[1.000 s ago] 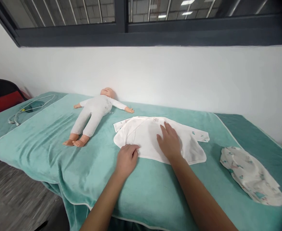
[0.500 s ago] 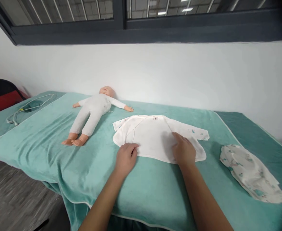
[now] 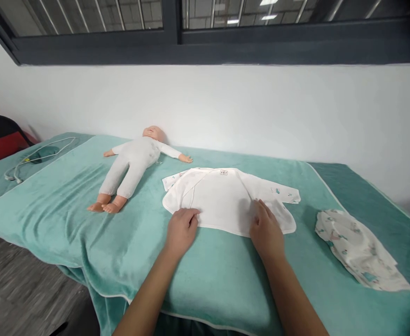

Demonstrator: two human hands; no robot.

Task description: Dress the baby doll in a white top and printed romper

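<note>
A white wrap-front baby shirt [image 3: 222, 200] lies spread flat, with small prints on its sleeves and a label at the neck. My left hand [image 3: 182, 232] is closed at the lower left hem, thumb and fingers pinching its edge. Over the right part of the hem, my right hand [image 3: 267, 231] has its fingers curled against the cloth; its fingertips are partly hidden. Left of the shirt, a baby doll [image 3: 135, 161] in a white body suit lies on its back, arms spread and feet toward me.
A green cover [image 3: 121, 252] drapes over the bed and hangs in folds at the front. Folded printed baby clothing [image 3: 361, 249] lies at right. A white cord [image 3: 16, 170] rests at far left, near a red and black chair [image 3: 2, 144]. A white wall [image 3: 261, 112] stands behind.
My right hand has drawn its outstretched index finger in and slid slightly down toward the hem. My left hand stays at the hem. The view has shifted slightly.
</note>
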